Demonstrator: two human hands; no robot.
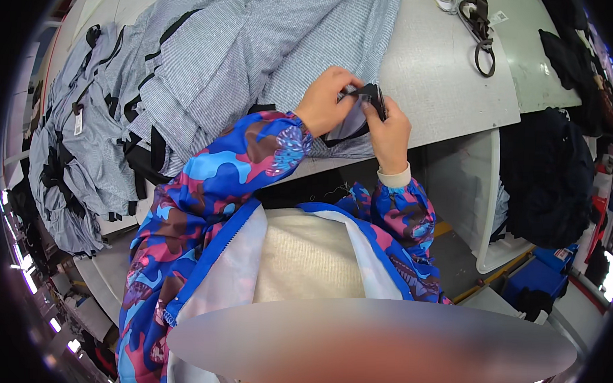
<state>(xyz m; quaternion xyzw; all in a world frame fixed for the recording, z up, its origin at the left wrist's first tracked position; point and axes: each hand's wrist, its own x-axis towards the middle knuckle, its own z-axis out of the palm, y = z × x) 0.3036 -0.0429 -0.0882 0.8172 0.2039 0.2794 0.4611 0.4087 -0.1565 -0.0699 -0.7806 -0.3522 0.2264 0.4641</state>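
A grey, finely striped garment (pixel 332 44) with black trim lies over the near edge of the table. My left hand (pixel 326 101) is closed, its thumb and fingers pinching the garment's black-trimmed edge. Close on its right, my right hand (pixel 389 133) grips the bunched black trim (pixel 371 92) between thumb and fingers. A slim dark shape stands up by the right fingertips; whether it is trim or a small tool I cannot tell. Below the hands, a loop of black edging (pixel 349 137) hangs at the table edge.
More grey garments (pixel 82 143) with black straps and a white tag spill over the table's left side. Dark straps with a ring-like loop (pixel 484 59) lie on the grey table (pixel 445 81). At the right stand a white bin (pixel 484 218), heaped dark cloth (pixel 546 179) and a blue crate (pixel 536 277).
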